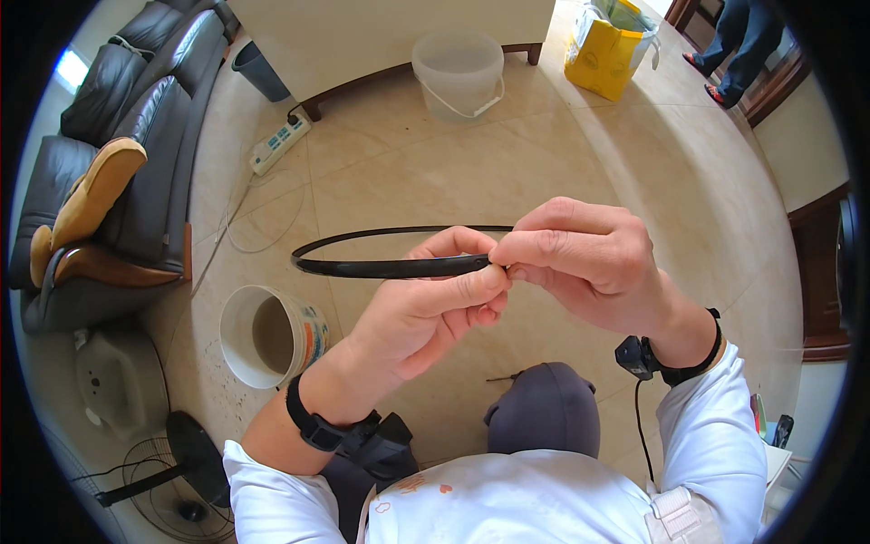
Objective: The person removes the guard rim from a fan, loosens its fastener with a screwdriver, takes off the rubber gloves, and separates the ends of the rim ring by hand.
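A thin black hoop (385, 268), which looks like the rim ring of a fan guard, is held up in front of me, seen nearly edge-on. My left hand (426, 317) pinches its near band between thumb and fingers, palm turned up. From the right, my right hand (589, 263) closes its thumb and fingertips on the hoop right beside the left thumb. The two hands' fingertips almost touch there, and they cover the part of the hoop between them.
Left of me are a white bucket (265, 335), a wire fan guard (149, 480) and a dark fan base (195, 458). Ahead are a power strip (280, 145), a clear bucket (459, 77) and a yellow bag (603, 59). A person (745, 41) stands far right.
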Available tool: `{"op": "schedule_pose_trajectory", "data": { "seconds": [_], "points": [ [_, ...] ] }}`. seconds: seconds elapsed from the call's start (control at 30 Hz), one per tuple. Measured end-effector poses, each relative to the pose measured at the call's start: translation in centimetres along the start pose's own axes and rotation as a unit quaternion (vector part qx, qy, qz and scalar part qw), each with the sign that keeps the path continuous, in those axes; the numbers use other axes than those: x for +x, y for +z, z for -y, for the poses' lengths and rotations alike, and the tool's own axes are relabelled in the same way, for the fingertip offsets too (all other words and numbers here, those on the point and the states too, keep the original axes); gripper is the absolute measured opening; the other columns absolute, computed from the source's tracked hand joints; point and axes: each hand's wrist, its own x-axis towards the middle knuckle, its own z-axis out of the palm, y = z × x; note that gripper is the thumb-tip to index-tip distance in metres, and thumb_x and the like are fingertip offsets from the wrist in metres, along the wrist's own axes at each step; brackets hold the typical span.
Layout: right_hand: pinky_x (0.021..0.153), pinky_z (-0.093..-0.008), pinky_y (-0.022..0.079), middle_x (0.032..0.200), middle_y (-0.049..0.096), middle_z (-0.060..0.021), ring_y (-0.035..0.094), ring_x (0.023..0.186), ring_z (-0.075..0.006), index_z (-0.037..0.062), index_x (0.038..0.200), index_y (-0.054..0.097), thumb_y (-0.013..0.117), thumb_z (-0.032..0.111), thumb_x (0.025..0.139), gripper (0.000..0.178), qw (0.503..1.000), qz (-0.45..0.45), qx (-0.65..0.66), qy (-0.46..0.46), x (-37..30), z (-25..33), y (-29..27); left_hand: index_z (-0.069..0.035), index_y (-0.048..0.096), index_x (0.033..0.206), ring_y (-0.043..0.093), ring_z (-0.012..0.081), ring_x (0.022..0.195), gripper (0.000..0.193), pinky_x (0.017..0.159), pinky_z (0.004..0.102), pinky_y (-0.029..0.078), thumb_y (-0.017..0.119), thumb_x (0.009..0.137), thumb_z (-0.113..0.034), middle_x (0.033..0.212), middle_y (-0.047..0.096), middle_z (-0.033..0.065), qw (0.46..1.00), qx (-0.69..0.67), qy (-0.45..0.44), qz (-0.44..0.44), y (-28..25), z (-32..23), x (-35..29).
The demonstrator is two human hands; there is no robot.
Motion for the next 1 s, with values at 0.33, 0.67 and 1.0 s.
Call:
{"op": "schedule_pose_trajectory", "data": {
  "seconds": [0.33, 0.67, 1.0],
  "points": [
    [0.058, -0.0320, 0.053, 0.081, 0.064, -0.0074, 0.066, 0.070, -0.0221, 0.0034, 0.106, 0.074, 0.071, -0.011, 0.073, 0.037, 1.000, 0.004, 0.007, -0.004, 0.5, 0.4, 0.7, -0.008, 0.061, 0.111, 0.063, 0.0105, 0.080, 0.016, 0.068, 0.0262, 0.050, 0.069, 0.097, -0.013, 0.090, 0.067, 0.0021, 0.998, -0.047, -0.039, 0.017, -1.0, 0.1, -0.9],
    [0.060, -0.0295, 0.054, 0.084, 0.068, -0.0078, 0.068, 0.071, -0.0197, 0.0017, 0.100, 0.075, 0.078, -0.005, 0.079, 0.023, 0.999, 0.026, -0.026, 0.012, 1.4, 0.5, 0.0, -0.009, 0.069, 0.103, 0.060, 0.0061, 0.066, 0.014, 0.056, 0.0225, 0.046, 0.070, 0.099, -0.022, 0.083, 0.068, 0.0011, 0.999, 0.022, -0.015, -0.024, -0.5, 0.1, -0.5],
    [0.056, -0.0325, 0.049, 0.078, 0.061, -0.0076, 0.063, 0.068, -0.0229, 0.0036, 0.098, 0.071, 0.074, -0.006, 0.080, 0.021, 0.999, -0.006, -0.029, 0.024, 1.8, 0.3, 0.0, -0.006, 0.072, 0.090, 0.060, 0.0123, 0.066, 0.007, 0.057, 0.0229, 0.046, 0.078, 0.086, -0.009, 0.081, 0.067, 0.0068, 0.777, 0.565, 0.259, -0.100, 1.4, 0.7, -2.8]
  ]
}}
